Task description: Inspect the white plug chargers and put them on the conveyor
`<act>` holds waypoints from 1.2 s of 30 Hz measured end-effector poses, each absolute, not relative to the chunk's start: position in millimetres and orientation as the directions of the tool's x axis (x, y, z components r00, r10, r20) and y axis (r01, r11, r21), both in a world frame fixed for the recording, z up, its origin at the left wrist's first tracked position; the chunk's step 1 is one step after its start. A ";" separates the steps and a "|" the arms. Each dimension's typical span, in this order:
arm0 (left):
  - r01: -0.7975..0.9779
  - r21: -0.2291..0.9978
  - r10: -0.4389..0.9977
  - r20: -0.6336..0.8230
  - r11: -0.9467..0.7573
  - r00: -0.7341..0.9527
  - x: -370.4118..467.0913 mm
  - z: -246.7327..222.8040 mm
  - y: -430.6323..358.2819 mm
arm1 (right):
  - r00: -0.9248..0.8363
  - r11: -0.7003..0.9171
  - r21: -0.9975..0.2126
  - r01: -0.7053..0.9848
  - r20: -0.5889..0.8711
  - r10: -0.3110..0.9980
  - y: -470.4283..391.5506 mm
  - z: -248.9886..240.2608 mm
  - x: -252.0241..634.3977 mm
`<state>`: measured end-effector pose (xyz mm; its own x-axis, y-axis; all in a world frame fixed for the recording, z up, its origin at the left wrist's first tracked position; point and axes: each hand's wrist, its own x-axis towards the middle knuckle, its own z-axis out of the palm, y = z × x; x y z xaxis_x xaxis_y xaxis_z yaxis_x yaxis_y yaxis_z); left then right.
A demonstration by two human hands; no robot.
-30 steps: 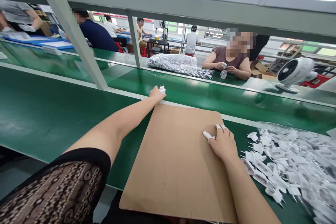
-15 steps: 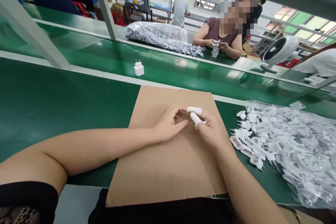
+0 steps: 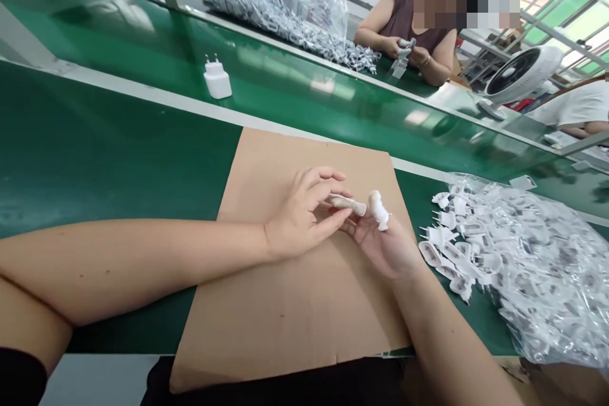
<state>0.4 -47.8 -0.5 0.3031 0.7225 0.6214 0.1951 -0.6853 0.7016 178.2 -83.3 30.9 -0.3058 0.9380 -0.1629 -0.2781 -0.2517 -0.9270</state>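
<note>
Two finger cots (image 3: 350, 204): one crosswise, tip left; one near-upright

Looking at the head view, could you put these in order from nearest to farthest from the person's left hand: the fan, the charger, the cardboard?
From the left hand:
1. Cardboard: directly below it.
2. Charger: ahead and to the left, pins up on the green belt.
3. Fan: far to the right, beyond the belt.

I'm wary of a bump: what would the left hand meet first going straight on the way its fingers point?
The right hand, probably a white finger cover at the fingers of the left hand; depth leaves contact unclear.
</note>
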 end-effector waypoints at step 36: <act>0.340 0.517 0.618 0.690 -0.786 0.377 -1.0 5.7 -51.1 | -0.591 -0.412 -0.903 -0.121 -0.268 0.761 -82.3 42.2 200.4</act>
